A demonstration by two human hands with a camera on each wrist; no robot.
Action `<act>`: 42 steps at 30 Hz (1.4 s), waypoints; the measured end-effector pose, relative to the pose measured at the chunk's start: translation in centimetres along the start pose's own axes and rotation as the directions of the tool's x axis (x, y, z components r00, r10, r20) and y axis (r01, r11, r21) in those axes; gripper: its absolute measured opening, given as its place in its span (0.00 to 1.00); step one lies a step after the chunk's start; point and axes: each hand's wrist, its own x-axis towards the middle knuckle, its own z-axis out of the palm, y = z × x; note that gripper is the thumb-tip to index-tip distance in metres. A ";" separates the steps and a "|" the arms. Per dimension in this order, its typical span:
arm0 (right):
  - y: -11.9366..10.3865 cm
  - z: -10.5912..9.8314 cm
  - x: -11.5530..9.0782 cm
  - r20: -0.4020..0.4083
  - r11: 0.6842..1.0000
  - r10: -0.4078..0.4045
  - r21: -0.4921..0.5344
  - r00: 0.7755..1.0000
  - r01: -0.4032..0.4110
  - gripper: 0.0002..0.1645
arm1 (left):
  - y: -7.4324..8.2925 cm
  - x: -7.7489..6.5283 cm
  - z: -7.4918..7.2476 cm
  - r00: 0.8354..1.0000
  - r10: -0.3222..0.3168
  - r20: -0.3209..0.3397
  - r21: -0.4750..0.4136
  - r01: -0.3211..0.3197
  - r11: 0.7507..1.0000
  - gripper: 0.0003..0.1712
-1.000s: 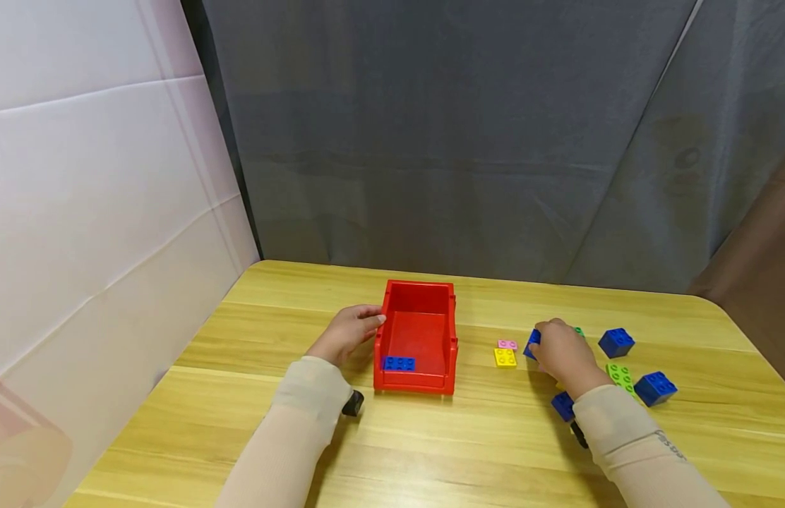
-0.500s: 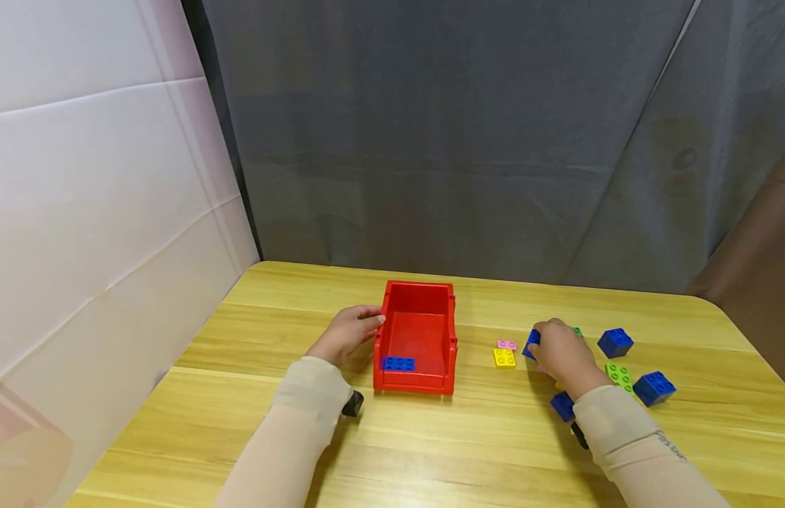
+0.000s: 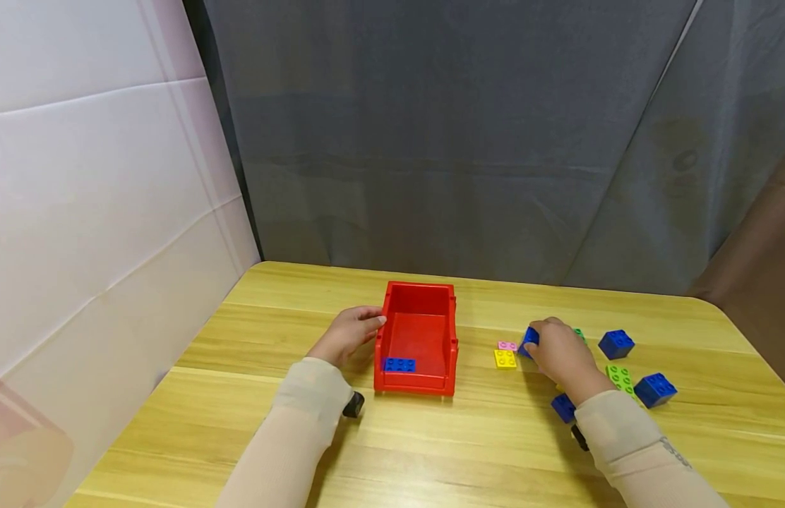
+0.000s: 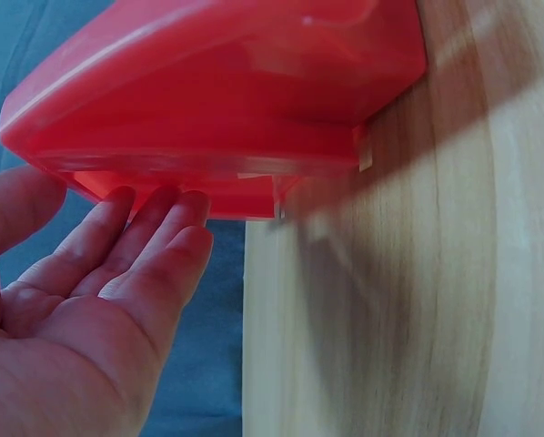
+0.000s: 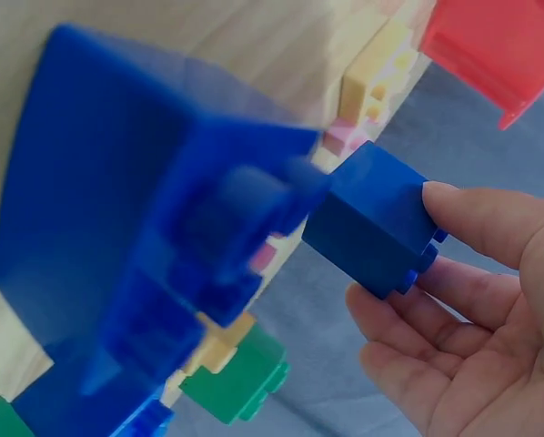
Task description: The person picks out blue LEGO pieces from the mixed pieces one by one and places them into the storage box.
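Observation:
My right hand [image 3: 560, 356] pinches a blue toy building brick [image 3: 529, 341] between thumb and fingers. In the right wrist view this brick [image 5: 372, 218] appears tilted, its studs turned toward the palm. At the left, my left hand [image 3: 349, 333] touches the outer left side of a red open-front bin [image 3: 418, 384]. The left wrist view shows that hand [image 4: 99, 282] with fingers extended against the bin's side [image 4: 226, 100]. A flat blue brick [image 3: 399, 365] lies inside the bin, near its front.
A yellow brick [image 3: 505, 359] and a pink brick [image 3: 507, 346] lie between bin and right hand. Further right are a lime-green brick [image 3: 620, 377], blue bricks [image 3: 616, 344] and a partly hidden green one [image 3: 579, 334]. A large blue brick [image 5: 117, 182] looms close in the right wrist view.
The right hand and the blue brick in its grip have shifted slightly left, closer to the pink and yellow bricks. The left hand and the bin stay in place.

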 end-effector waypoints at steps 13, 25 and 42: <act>-1.1 -0.7 -1.2 -0.056 0.997 -0.079 -0.005 0.995 0.078 0.28 | 0.0 -0.1 -0.1 1.000 0.006 0.006 0.019 -0.006 1.000 0.21; -1.8 -1.3 -2.0 -0.125 0.990 -0.136 0.016 0.983 0.139 0.27 | 0.0 -0.1 0.0 1.000 0.017 0.011 0.012 -0.017 1.000 0.22; -3.1 -2.7 -3.4 -0.204 0.977 -0.196 0.038 0.959 0.208 0.28 | 0.1 -0.2 0.0 1.000 0.009 -0.001 0.008 -0.009 1.000 0.22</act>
